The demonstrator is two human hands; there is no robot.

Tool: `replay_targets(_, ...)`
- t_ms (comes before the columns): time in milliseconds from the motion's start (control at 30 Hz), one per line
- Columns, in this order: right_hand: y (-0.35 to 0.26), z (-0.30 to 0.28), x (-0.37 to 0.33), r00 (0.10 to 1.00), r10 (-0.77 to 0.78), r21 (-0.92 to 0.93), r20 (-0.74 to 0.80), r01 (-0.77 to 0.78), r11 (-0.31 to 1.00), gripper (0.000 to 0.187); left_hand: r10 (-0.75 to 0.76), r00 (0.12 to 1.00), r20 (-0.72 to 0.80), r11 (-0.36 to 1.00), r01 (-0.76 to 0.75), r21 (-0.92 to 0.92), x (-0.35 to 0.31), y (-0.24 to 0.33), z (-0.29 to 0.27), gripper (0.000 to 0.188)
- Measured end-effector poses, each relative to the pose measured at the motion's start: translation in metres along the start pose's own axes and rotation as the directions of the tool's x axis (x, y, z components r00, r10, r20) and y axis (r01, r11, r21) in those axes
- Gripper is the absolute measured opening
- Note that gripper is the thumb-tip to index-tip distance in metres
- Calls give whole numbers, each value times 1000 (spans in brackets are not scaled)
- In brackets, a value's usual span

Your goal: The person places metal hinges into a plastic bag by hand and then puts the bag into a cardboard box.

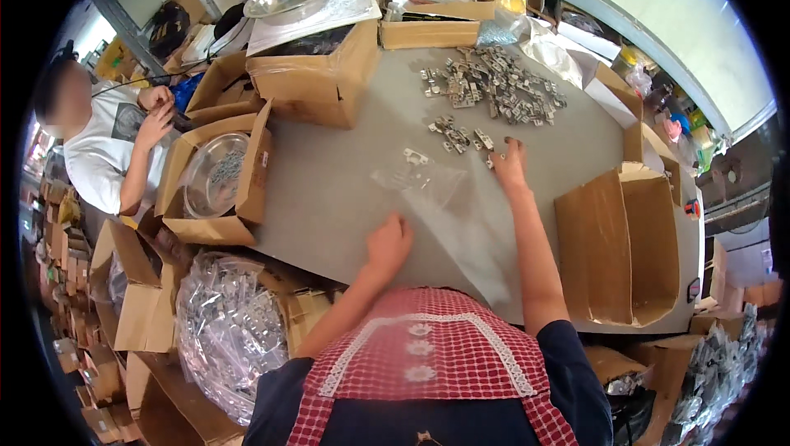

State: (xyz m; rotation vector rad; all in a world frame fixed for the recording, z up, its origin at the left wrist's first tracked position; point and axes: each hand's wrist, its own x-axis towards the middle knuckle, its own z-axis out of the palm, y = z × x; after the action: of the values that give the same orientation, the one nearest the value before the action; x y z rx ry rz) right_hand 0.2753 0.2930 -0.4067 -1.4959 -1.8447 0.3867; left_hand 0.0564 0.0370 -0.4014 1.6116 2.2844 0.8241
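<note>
My right hand (508,168) reaches forward on the grey table with its fingers bent. A small silvery metal fitting (490,162) is at its fingertips, and a few more metal fittings (483,140) lie just beyond. My left hand (388,244) is closed near the table's front edge; whatever it may hold is hidden. Between the hands a clear plastic bag (461,236) lies flat and stretches toward me. One metal fitting (415,156) is at its far end. A large loose pile of metal fittings (498,88) spreads over the far part of the table.
An open cardboard box (592,248) stands right of my right arm. At left, another box holds a metal bowl (197,191) of small parts, beside a seated co-worker (107,141). Bagged metal parts (230,322) sit below the table's left edge. More boxes (432,33) line the back.
</note>
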Motion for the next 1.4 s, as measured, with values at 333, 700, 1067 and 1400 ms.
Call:
replay_targets(333,-8,-11,-49,950,162,-91,267,-143,986,41,159,977,140,987,-155,-41,39,65,-20,49)
replay_targets(700,-62,-107,-135,613,149,511,776,-749,420,11,140,959,246,978,-172,115,16,36,-4,45)
replay_targets(1067,-37,-109,-116,815,156,328,558,-390,861,17,235,944,230,952,-271,142,29,36,14,43)
replay_targets(1400,-36,-119,-134,562,323,113,762,-606,788,21,193,949,250,968,-226,112,11,42,-36,34)
